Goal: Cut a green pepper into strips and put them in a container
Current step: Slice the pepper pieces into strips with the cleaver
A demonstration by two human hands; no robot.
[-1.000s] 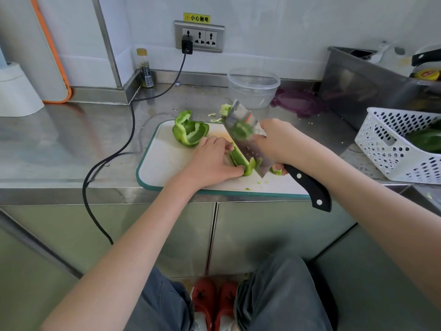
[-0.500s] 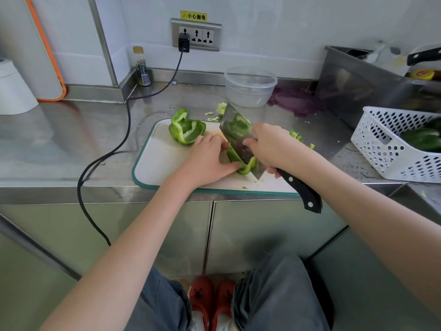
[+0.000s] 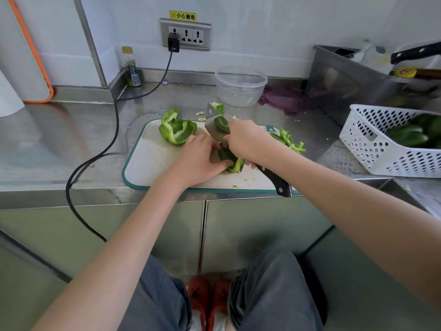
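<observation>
Green pepper piece (image 3: 235, 164): held down on the cutting board (image 3: 152, 161) by the curled fingers of the left hand (image 3: 200, 158). Cleaver (image 3: 216, 125): gripped in the right hand (image 3: 248, 142), blade set on the piece. Cut strips (image 3: 290, 140): heaped at the board's right edge. Clear container (image 3: 241, 86): stood behind the board.

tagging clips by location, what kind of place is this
Probably a commercial or canteen kitchen: a stainless steel counter with steel cabinet doors below, a cutting board with green pepper, and a steel tub of utensils.
</observation>
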